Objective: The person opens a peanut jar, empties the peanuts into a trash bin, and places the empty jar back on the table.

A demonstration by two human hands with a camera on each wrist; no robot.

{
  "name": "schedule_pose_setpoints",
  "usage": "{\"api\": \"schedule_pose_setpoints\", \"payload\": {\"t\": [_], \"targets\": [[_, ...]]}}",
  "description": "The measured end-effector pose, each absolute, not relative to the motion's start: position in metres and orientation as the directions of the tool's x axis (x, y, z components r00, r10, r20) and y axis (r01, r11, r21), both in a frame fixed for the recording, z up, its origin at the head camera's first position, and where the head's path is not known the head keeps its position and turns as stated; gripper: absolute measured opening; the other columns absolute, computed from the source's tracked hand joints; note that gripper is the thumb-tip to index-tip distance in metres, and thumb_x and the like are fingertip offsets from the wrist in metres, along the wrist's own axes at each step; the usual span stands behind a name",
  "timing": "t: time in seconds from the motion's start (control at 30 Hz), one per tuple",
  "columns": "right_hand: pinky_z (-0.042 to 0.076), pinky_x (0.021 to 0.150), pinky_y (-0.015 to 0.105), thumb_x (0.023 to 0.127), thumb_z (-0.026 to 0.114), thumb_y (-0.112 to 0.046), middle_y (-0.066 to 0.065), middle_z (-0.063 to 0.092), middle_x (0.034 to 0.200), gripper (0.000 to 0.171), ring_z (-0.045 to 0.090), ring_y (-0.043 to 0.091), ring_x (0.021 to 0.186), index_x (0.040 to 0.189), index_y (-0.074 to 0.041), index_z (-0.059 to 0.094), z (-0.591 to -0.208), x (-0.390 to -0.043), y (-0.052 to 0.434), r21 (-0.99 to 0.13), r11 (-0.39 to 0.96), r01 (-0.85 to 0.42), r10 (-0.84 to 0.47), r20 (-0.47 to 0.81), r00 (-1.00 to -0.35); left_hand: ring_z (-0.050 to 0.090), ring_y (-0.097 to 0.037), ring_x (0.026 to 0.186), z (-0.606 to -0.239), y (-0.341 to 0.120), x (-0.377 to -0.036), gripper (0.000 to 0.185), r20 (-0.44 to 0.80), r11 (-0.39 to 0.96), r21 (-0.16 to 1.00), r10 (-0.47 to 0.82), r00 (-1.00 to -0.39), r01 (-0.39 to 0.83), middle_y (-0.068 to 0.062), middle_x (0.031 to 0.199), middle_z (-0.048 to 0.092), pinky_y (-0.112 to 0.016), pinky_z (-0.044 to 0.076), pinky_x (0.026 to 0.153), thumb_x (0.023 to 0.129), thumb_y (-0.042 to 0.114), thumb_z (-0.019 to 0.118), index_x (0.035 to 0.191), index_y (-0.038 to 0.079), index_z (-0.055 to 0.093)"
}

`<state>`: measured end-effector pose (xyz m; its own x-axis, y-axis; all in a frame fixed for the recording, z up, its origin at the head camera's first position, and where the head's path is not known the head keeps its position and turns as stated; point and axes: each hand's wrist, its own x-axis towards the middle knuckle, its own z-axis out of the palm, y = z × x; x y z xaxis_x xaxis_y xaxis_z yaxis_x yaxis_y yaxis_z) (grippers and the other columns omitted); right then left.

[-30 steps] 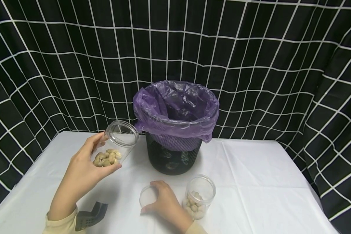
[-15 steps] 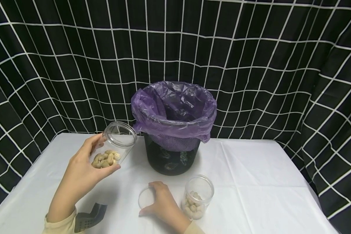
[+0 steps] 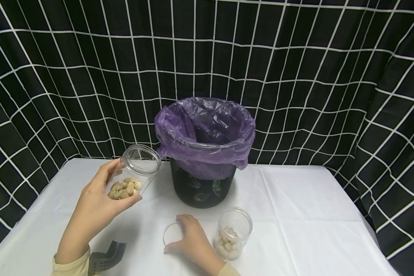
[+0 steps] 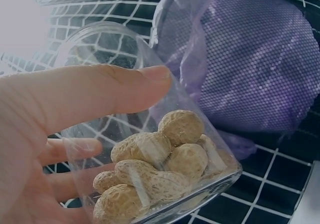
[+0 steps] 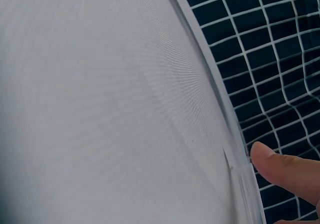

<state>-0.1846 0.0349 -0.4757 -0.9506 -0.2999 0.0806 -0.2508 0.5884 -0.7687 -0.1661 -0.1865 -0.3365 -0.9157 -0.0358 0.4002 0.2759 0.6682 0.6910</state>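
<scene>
Resting flat on the white table [image 3: 296, 214], nearest the camera, the right hand [image 3: 193, 241] lies with fingers relaxed and its fingertips on a clear round lid [image 3: 172, 233]; a second jar of peanuts [image 3: 233, 234] stands just beside it. Farther off, the left hand [image 3: 98, 203] curls thumb and fingers round a tilted, open clear jar [image 3: 132, 176] with peanuts [image 4: 160, 169] inside, lifted above the table near the purple-lined black mesh bin [image 3: 204, 153]

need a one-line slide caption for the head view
Left hand holds a tilted open jar of peanuts beside a purple-lined mesh bin; right hand rests on a clear lid.
</scene>
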Motion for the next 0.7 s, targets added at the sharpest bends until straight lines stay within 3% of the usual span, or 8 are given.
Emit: {"api": "schedule_pose_setpoints", "payload": {"t": [0.3,0.57,0.7], "targets": [[0.039,0.114,0.055,0.067,0.090,-0.023,0.026,0.054,0.141,0.085,0.051,0.042,0.133,0.136,0.008,0.052,-0.460,-0.177,0.034,-0.780,0.577,-0.241,-0.236,0.123,-0.964,0.048,-0.040,0.136,-0.336,-0.191,-0.167,0.093,0.357,0.656,0.720,-0.073,-0.931,0.225,-0.014,0.145,0.054,-0.062,0.038,0.111,0.073,0.023,0.089,0.149,0.008,0.036],[0.049,0.106,0.052,0.071,0.088,-0.029,0.018,0.060,0.139,0.076,0.060,0.039,0.125,0.136,-0.004,0.058,-0.399,-0.153,0.051,-0.827,0.482,-0.290,-0.201,0.218,-0.955,0.049,-0.040,0.132,-0.325,-0.192,-0.179,0.093,0.448,0.701,0.655,-0.062,-0.892,0.280,-0.016,0.139,0.057,-0.064,0.038,0.108,0.070,0.021,0.090,0.147,0.008,0.038],[0.048,0.108,0.048,0.072,0.088,-0.030,0.013,0.062,0.138,0.073,0.059,0.036,0.127,0.135,-0.008,0.060,-0.371,-0.147,0.066,-0.854,0.438,-0.280,-0.205,0.209,-0.956,0.047,-0.044,0.136,-0.312,-0.194,-0.186,0.095,0.412,0.683,0.680,-0.054,-0.910,0.267,-0.019,0.139,0.056,-0.064,0.037,0.112,0.071,0.023,0.089,0.149,0.010,0.035]]}}
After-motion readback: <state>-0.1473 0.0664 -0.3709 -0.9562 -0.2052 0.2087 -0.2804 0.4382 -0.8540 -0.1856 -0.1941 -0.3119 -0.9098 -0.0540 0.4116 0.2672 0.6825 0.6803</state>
